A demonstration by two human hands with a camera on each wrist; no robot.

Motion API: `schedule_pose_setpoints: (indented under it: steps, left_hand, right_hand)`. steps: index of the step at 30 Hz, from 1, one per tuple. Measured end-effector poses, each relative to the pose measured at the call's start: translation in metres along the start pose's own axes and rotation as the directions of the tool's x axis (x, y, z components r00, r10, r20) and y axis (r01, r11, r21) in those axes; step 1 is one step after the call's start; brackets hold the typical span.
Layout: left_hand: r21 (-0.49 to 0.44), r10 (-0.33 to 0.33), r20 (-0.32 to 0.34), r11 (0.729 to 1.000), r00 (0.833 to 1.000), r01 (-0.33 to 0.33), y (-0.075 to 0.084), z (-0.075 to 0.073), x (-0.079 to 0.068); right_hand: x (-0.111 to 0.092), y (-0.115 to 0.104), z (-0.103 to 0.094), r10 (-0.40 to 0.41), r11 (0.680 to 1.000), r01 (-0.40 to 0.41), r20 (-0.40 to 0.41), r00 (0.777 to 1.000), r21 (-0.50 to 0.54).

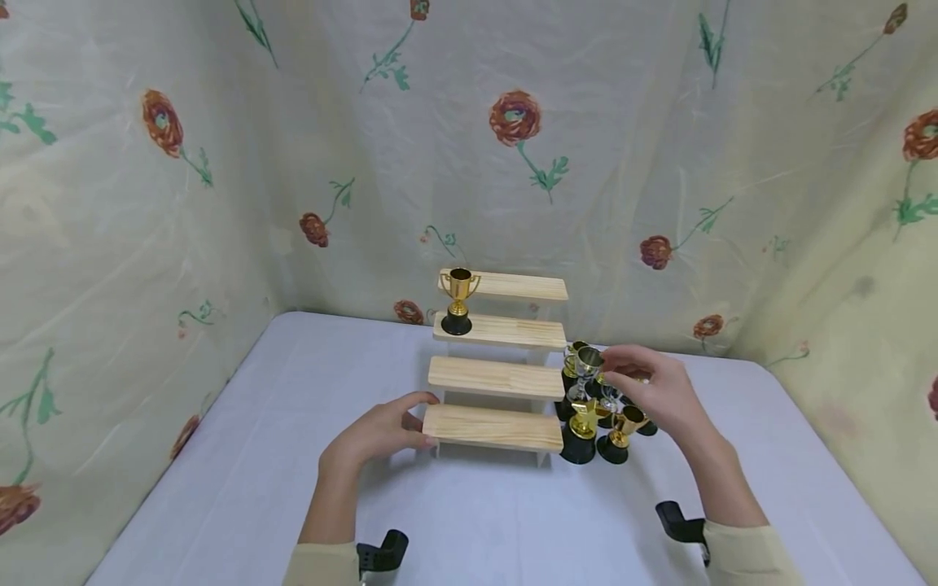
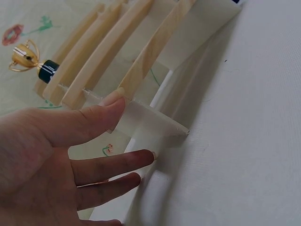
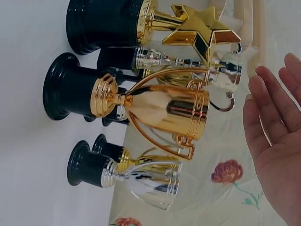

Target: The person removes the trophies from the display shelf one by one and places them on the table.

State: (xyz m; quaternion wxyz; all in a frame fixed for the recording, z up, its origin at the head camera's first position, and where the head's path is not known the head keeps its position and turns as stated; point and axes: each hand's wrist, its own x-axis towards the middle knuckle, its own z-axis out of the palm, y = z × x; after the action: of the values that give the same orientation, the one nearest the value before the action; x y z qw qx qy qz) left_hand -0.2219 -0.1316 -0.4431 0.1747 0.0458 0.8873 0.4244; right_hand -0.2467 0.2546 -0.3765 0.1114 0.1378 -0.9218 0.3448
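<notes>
A four-step display stand with wooden planks (image 1: 493,426) is in the middle of the table. At its left end, my left hand (image 1: 377,431) touches the lowest plank with the thumb, the other fingers stretched out below. A gold cup trophy (image 1: 458,301) stands at the left of the second plank from the top. My right hand (image 1: 655,391) hovers over a cluster of small trophies right of the stand, fingers loosely extended and holding nothing. Nearest its fingertips in the head view is a silver cup trophy (image 1: 589,362). A gold star trophy (image 1: 584,419) and another gold cup trophy (image 3: 167,110) stand in front.
White cloth covers the table (image 1: 249,456), and a flower-patterned curtain (image 1: 586,220) hangs close behind and along both sides. Several trophies on black bases, such as a silver cup (image 3: 155,183), stand tightly grouped and partly hidden behind one another.
</notes>
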Motion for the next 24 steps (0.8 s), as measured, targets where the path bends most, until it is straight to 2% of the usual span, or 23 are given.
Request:
schedule_pose_setpoints:
  steps: [8, 18, 24]
  left_hand:
    - [-0.003, -0.004, -0.003, 1.0, 1.0, 0.004, -0.001, -0.002, 0.0]
    - [-0.026, 0.028, -0.001, 0.999, 1.0, -0.028, 0.002, 0.002, 0.001]
    - [-0.031, 0.028, -0.006, 0.999, 1.0, -0.028, 0.0, 0.002, 0.002]
  right_hand:
    - [0.008, -0.009, 0.009, -0.046, 0.998, 0.047, -0.007, 0.999, 0.031]
    - [0.018, -0.018, 0.015, -0.04, 0.998, 0.04, -0.002, 0.999, 0.045]
    - [0.026, -0.027, 0.019, -0.049, 0.992, 0.046, 0.022, 0.999, 0.116]
